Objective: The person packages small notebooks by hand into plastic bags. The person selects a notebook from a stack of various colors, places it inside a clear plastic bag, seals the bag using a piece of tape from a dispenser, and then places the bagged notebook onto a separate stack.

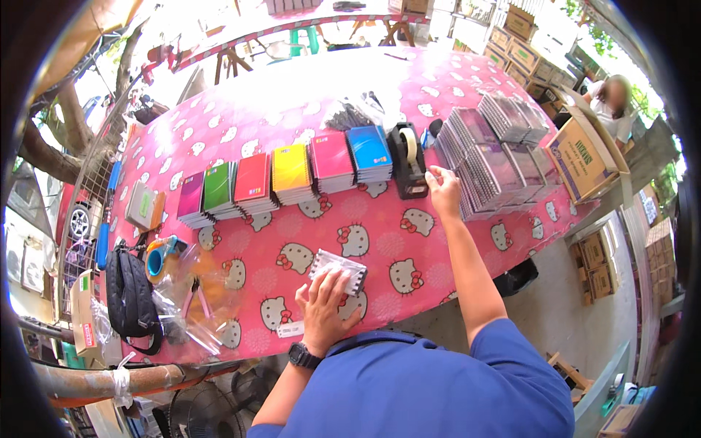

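Note:
My left hand point(326, 303), with a black watch at its wrist, rests over a small wire-bound notepad bundle point(342, 270) in shiny clear wrap. Its fingers press the bundle's top and the thumb lies along the near side. My right hand point(444, 196) reaches forward to the black tape dispenser point(410, 169), which carries a roll of tape point(410, 144). Those fingertips are pinched together beside the dispenser's near end; whatever is between them is too small to make out. Left of the dispenser runs a row of spiral notepad stacks, including blue point(369, 148), pink point(333, 155) and yellow point(291, 167).
Wrapped notepad bundles point(496, 171) are piled at right, near an open carton point(582, 157) and a person point(610, 109). On the left lie a black bag point(131, 299), blue tape point(155, 261), pink-handled scissors or pliers point(196, 298) and plastic wrap. A pink patterned cloth point(394, 241) covers the table.

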Demonstrator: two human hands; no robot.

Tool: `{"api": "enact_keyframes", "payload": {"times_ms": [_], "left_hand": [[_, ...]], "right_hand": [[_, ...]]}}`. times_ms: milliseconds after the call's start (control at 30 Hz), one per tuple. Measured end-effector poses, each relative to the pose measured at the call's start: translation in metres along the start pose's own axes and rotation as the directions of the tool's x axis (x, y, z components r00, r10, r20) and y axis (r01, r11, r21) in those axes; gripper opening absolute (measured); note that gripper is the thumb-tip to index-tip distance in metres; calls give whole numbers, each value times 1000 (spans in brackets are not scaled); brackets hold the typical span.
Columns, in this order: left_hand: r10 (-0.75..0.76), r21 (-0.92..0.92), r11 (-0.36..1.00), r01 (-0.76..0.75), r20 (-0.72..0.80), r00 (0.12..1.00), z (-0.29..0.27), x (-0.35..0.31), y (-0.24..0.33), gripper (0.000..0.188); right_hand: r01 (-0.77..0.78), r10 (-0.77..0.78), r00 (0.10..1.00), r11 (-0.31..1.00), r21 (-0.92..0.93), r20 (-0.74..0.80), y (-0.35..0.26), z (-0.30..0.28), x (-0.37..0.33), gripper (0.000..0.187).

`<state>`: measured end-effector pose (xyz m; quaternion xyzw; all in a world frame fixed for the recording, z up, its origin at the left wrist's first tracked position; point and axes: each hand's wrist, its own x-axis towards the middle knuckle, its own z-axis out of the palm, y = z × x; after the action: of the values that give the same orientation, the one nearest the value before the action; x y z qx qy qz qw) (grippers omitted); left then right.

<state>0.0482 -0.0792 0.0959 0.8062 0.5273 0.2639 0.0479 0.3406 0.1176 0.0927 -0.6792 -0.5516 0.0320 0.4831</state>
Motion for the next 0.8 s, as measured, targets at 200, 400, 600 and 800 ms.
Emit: {"api": "enact_keyframes", "payload": {"times_ms": [200, 400, 600, 800], "left_hand": [[-85, -44, 995, 85, -11, 996, -4, 7, 9, 72], [-127, -26, 992, 127, -28, 991, 1, 5, 10, 70], [-140, -3, 990, 140, 12, 990, -5, 7, 14, 71], [-186, 22, 982, 186, 39, 982, -10, 5, 15, 74]], "right_hand": [[-379, 401, 891, 915, -138, 213, 14, 40, 31, 20], [-272, 238, 961, 896, 351, 138, 38, 25, -24, 18], [-868, 112, 355, 409, 283, 928, 11, 49, -43, 14], [-54, -539, -221, 839, 541, 813, -170, 15, -30, 27]]}}
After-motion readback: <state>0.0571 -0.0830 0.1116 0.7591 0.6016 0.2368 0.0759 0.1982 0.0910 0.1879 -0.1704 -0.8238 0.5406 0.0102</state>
